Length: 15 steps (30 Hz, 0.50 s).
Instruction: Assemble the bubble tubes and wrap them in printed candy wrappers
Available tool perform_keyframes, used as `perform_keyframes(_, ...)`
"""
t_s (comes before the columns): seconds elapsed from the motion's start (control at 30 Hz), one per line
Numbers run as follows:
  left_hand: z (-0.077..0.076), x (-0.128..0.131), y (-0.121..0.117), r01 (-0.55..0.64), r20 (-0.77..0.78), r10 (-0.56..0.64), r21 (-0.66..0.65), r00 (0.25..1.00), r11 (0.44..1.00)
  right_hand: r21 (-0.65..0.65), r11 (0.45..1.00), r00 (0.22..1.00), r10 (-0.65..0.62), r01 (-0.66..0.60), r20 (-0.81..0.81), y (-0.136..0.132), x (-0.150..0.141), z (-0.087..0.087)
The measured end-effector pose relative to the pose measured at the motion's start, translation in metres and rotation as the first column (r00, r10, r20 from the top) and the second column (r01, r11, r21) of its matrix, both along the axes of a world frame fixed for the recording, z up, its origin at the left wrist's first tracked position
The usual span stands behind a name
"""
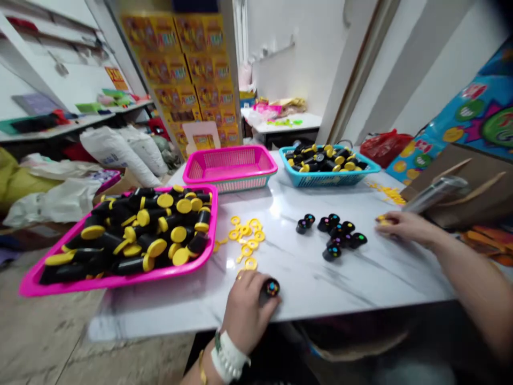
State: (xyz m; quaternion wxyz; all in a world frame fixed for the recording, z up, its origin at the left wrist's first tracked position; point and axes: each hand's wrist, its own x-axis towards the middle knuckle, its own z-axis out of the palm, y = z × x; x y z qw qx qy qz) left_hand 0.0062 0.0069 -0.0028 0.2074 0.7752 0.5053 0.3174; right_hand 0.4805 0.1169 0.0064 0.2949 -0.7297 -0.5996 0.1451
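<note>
Near the table's front edge, my left hand [246, 307] is closed around a short black cylinder [272, 287] whose open end faces up, with coloured dots inside. Loose yellow rings with small stems [246, 232] lie just beyond that hand. Farther right, my right hand [406, 227] is low over the table, fingers pinched on a small yellow piece [383, 220] partly hidden by them. Between the hands stand several similar black cylinders [340, 234] with coloured dots on top. Behind my right hand, small yellow pieces [388, 193] are scattered.
A pink tray [214, 224] heaped with black cylinders with yellow caps is on the left. At the back are a pink basket [230, 170] and a blue basket [332, 179] of capped cylinders. A clear tube [435, 193] and brown cardboard [460, 182] flank my right arm.
</note>
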Motion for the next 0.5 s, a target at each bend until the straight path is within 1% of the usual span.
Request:
perform_keyframes(0.07,-0.003,0.001,0.000,0.015,0.009,-0.015,0.010,1.000,1.000,-0.058,0.998,0.998,-0.041,0.038,-0.048,-0.041,-0.010,0.011)
perform_keyframes(0.1,-0.004,0.001,0.000,0.027,0.013,-0.027,0.011,1.000,1.000,-0.067,0.996,0.996,-0.065,0.060,-0.066,-0.064,-0.024,0.019)
perform_keyframes(0.13,-0.006,0.000,0.001,0.040,0.017,-0.040,0.013,0.999,0.999,-0.049,0.992,0.979,-0.119,0.113,-0.166,-0.086,-0.045,0.027)
perform_keyframes(0.17,-0.007,0.000,0.001,0.053,0.020,-0.054,0.013,0.998,0.998,-0.020,0.988,0.940,-0.153,0.155,-0.306,-0.107,-0.073,0.034)
perform_keyframes(0.2,-0.008,-0.001,0.001,0.067,0.021,-0.068,0.013,0.998,0.998,-0.058,0.990,0.879,-0.142,0.130,-0.456,-0.125,-0.106,0.041)
perform_keyframes(0.23,-0.008,-0.001,0.001,0.077,0.021,-0.077,0.015,0.997,0.997,-0.078,0.995,0.818,-0.100,0.068,-0.567,-0.139,-0.142,0.044)
perform_keyframes(0.27,-0.008,-0.001,0.002,0.083,0.021,-0.084,0.019,0.996,0.996,-0.077,0.997,0.772,-0.038,-0.015,-0.635,-0.148,-0.178,0.045)
perform_keyframes(0.3,-0.008,-0.002,0.002,0.085,0.021,-0.086,0.025,0.996,0.996,-0.097,0.984,0.730,0.042,-0.147,-0.682,-0.152,-0.214,0.043)
perform_keyframes(0.33,-0.008,-0.002,0.002,0.085,0.021,-0.086,0.029,0.996,0.996,-0.115,0.958,0.685,0.102,-0.263,-0.721,-0.152,-0.245,0.039)
perform_keyframes(0.37,-0.008,-0.002,0.002,0.086,0.024,-0.087,0.033,0.996,0.996,-0.119,0.932,0.646,0.141,-0.342,-0.751,-0.149,-0.271,0.033)
perform_keyframes(0.4,-0.008,-0.002,0.001,0.086,0.027,-0.087,0.036,0.996,0.996,-0.116,0.920,0.606,0.149,-0.375,-0.781,-0.143,-0.291,0.026)
perform_keyframes(0.43,-0.008,-0.001,0.001,0.087,0.028,-0.089,0.037,0.996,0.995,-0.102,0.924,0.594,0.150,-0.369,-0.790,-0.137,-0.305,0.019)
perform_keyframes(0.5,-0.008,-0.001,-0.001,0.093,0.023,-0.094,0.038,0.995,0.995,-0.081,0.953,0.620,0.123,-0.291,-0.775,-0.125,-0.318,0.008)
